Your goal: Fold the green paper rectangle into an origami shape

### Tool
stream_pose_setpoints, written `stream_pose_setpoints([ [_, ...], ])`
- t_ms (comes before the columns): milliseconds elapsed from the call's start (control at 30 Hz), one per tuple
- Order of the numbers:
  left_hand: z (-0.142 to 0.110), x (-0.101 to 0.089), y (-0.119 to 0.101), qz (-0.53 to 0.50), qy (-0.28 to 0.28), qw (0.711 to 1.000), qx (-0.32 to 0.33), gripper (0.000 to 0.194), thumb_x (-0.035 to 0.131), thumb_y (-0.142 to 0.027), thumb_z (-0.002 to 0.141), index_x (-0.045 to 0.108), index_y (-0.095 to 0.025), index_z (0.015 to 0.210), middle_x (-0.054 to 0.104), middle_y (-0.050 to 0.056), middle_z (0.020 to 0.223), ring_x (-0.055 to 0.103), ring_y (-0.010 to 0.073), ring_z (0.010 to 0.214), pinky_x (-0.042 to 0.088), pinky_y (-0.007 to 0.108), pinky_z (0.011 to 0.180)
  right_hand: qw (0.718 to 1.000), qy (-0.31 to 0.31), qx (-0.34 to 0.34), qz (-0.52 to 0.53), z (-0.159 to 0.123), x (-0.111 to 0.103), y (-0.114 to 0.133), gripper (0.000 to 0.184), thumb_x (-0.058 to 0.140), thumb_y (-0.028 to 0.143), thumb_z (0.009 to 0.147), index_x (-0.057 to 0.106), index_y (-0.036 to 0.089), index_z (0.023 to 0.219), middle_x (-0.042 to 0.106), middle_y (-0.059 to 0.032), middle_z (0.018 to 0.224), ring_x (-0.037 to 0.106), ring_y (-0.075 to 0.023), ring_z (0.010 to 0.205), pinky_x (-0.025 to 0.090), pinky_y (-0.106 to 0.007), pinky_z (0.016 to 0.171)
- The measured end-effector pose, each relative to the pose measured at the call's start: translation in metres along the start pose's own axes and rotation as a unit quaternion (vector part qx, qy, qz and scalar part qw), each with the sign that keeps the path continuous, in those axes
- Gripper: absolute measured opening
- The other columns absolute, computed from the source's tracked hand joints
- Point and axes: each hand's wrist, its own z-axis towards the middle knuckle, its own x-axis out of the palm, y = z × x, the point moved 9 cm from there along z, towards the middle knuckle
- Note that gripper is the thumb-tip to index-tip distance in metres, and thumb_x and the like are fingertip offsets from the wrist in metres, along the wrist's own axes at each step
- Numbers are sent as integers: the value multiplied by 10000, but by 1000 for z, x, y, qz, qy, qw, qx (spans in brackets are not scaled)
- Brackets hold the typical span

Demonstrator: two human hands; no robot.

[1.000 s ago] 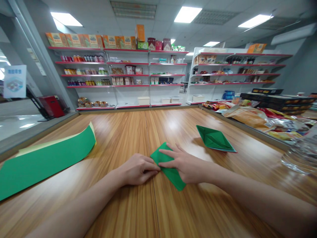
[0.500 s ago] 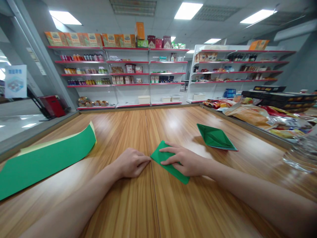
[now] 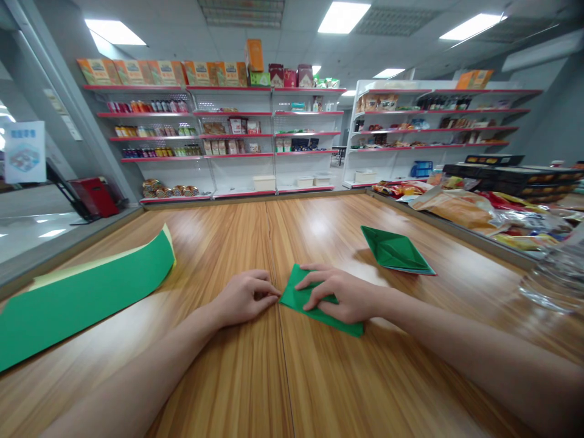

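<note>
A folded piece of green paper [image 3: 294, 296] lies on the wooden table in front of me. My left hand [image 3: 249, 296] is closed in a pinch at its left corner, thumb and forefinger together there. Pressed on top of the paper is my right hand [image 3: 342, 295], its fingers spread and bent, hiding the right part of the sheet. Beyond it, to the right, sits a folded green paper shape [image 3: 396, 250] with several layers at its lower edge. At the left lies a larger green sheet [image 3: 91, 298] with a pale yellow back and a curled right end.
A clear plastic or glass container [image 3: 550, 283] stands at the right edge. Behind it are snack bags [image 3: 460, 210] and stacked dark boxes [image 3: 515, 180]. Stocked shelves [image 3: 237, 155] stand past the table's far edge. A sign [image 3: 25, 152] is at the far left.
The green paper under my right hand has turned slightly, its lower right end swinging right. My left fingers have shifted slightly at its corner. The other papers stay put.
</note>
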Motion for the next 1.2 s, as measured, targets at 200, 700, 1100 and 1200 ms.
stream_pose_setpoints([
  [200, 0, 5, -4, -80, 21, 996, 20, 137, 625, -254, 844, 749, -210, 882, 591, 38, 806, 566, 147, 761, 444, 257, 684, 999, -33, 18, 12, 1, 3, -4, 260, 599, 246, 846, 673, 220, 1093, 605, -75, 1177, 480, -224, 1213, 376, -386, 1044],
  [700, 3, 5, -8, -116, 27, 993, -15, 164, 620, -270, 837, 688, -154, 744, 583, 30, 789, 564, 141, 737, 445, 258, 673, 992, -22, 111, -57, 2, 14, -11, 476, 575, 409, 850, 517, 311, 1312, 367, -108, 1453, 366, -325, 1307, 330, -513, 1030],
  [1100, 14, 28, -22, -556, -103, 804, -184, 461, 576, -468, 853, 551, -113, 1146, 651, 147, 1055, 623, 248, 951, 499, 378, 811, 747, -274, 311, 520, -14, 4, -38, 356, 696, 377, 753, 613, 169, 1029, 692, -98, 1015, 675, -225, 839, 564, -373, 737],
  [1200, 10, 24, -24, -563, -143, 790, -198, 372, 653, -419, 811, 598, -122, 1029, 683, 112, 957, 644, 238, 868, 520, 360, 753, 739, -277, 307, 532, -15, 14, -32, 398, 729, 377, 724, 629, 153, 1037, 698, -105, 1008, 676, -228, 821, 564, -365, 717],
])
